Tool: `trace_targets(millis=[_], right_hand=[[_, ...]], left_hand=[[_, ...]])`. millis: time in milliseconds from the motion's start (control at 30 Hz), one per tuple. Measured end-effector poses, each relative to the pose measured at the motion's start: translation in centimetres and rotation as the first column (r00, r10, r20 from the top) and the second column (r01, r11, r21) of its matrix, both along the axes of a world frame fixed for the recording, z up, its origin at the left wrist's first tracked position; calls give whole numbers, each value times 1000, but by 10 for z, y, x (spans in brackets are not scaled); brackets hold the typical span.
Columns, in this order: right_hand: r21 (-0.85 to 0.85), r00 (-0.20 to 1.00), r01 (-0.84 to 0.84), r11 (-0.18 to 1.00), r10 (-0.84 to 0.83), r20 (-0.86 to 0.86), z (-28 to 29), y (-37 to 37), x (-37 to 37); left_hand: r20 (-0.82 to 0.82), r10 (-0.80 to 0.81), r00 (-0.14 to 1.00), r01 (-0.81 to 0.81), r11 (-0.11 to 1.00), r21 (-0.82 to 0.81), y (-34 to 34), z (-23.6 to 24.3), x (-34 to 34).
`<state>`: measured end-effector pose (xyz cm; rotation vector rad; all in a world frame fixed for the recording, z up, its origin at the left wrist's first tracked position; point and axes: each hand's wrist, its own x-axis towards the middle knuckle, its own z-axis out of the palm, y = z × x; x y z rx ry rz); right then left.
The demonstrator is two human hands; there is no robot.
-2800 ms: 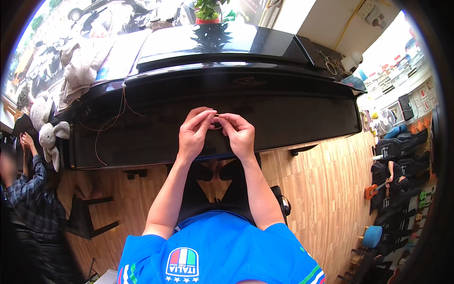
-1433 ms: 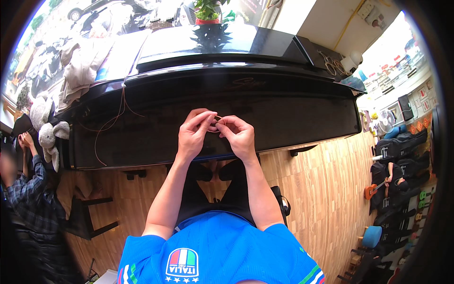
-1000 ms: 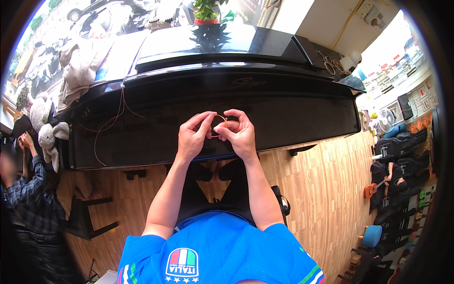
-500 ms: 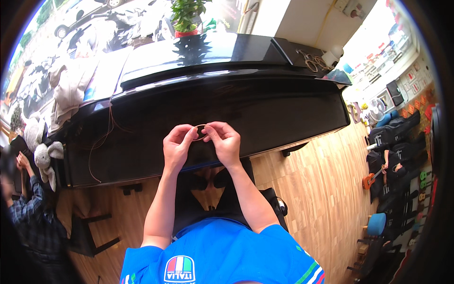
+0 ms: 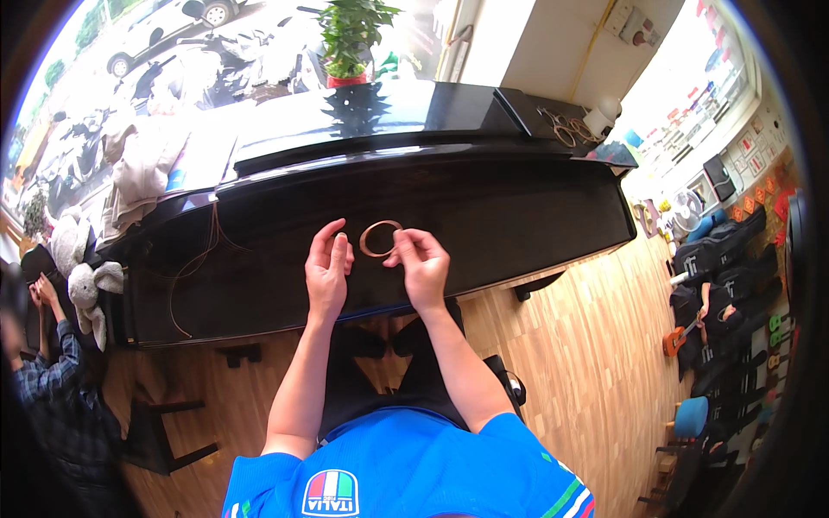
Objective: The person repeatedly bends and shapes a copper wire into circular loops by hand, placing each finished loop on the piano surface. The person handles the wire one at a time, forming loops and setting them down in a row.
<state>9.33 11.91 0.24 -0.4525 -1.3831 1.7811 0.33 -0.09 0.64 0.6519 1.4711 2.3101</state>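
Note:
My right hand point(image 5: 420, 268) pinches a small coil of copper-coloured wire point(image 5: 378, 237), rolled into a ring, and holds it up over the closed lid of a black piano point(image 5: 518, 207). My left hand point(image 5: 328, 269) is just left of the coil, fingers apart and extended, with nothing in it; its fingertips are close to the ring but not gripping it. Loose strands of the same thin wire point(image 5: 194, 268) trail over the piano's left part.
A potted plant point(image 5: 350, 39) stands on the piano top, with more wire coils point(image 5: 570, 131) and a white object at its right end. Cloth and soft toys point(image 5: 82, 272) lie at the left. Another person point(image 5: 47, 380) sits at the lower left. Instrument bags point(image 5: 725, 285) line the right wall.
Both hands were closed together on the coil; now they have parted. The left hand has let go and the right holds the ring alone. The view has tilted and shifted.

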Motion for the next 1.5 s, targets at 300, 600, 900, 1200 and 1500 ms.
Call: trace_targets(millis=[300,600,900,1200,1500], right_hand=[[467,893,392,792,-449,11,152,160,-39],[791,494,198,579,-756,430,135,263,-60],[918,849,128,374,-520,94,152,157,-114],[907,931,-189,376,-226,288,135,68,-166],[884,932,-230,407,-170,320,133,67,-166]], left_hand=[[-86,-52,995,43,994,-103,-5,3,0],[-110,-102,989,93,992,-84,-1,0,2],[-95,-159,983,146,980,-132,-7,8,3],[-489,301,819,-419,896,-150,-43,157,-143],[-17,-77,997,43,716,-697,-57,140,-314]])
